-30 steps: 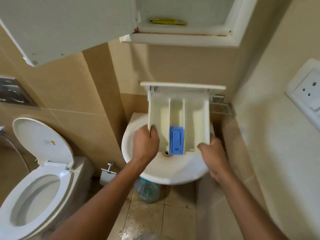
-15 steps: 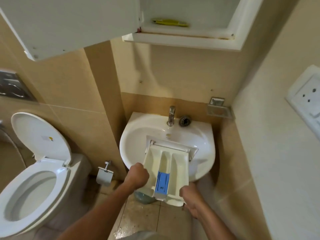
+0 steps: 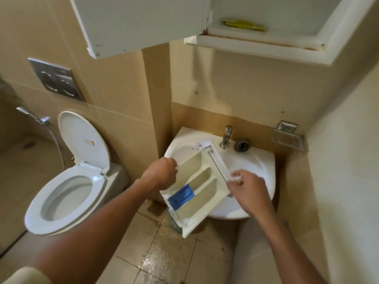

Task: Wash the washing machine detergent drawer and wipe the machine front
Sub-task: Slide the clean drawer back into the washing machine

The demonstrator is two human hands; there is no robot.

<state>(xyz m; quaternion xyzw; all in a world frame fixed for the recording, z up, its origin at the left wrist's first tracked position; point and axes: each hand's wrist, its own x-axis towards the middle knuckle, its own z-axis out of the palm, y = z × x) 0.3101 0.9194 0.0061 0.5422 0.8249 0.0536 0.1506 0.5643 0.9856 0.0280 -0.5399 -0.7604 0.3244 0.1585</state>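
The sink [image 3: 256,160] basin's front left is hidden by the detergent drawer [image 3: 196,187]. A bottle [image 3: 173,222] beneath is mostly covered. The cabinet [image 3: 266,44] is cut off by the top edge.

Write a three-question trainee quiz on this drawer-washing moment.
1. True or false: water is running from the faucet.
2. Which hand grips the detergent drawer by its front panel end?
3. The blue insert sits in: A) the drawer's middle channel B) the sink basin C) the soap dish

Key:
1. False, no stream shows.
2. The right hand; the left hand holds the side wall.
3. A
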